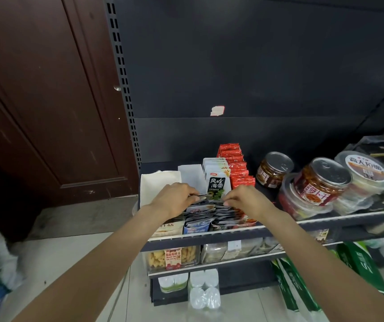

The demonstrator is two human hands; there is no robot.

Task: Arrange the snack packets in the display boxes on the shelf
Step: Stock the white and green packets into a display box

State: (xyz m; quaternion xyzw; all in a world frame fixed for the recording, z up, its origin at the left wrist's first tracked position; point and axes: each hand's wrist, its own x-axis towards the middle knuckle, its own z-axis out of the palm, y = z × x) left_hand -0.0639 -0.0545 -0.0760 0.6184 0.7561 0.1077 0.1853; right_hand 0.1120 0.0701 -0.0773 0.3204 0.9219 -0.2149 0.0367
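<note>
Packets, dark grey, stand in a row in a box at the shelf front. Left hand and right hand pinch their top edges. Uneven pressure could topple the row onto red packets behind.

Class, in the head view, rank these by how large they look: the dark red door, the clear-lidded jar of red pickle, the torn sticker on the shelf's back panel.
1. Dark red door
2. Jar of red pickle, though nearness to the camera enlarges it
3. Torn sticker
</note>
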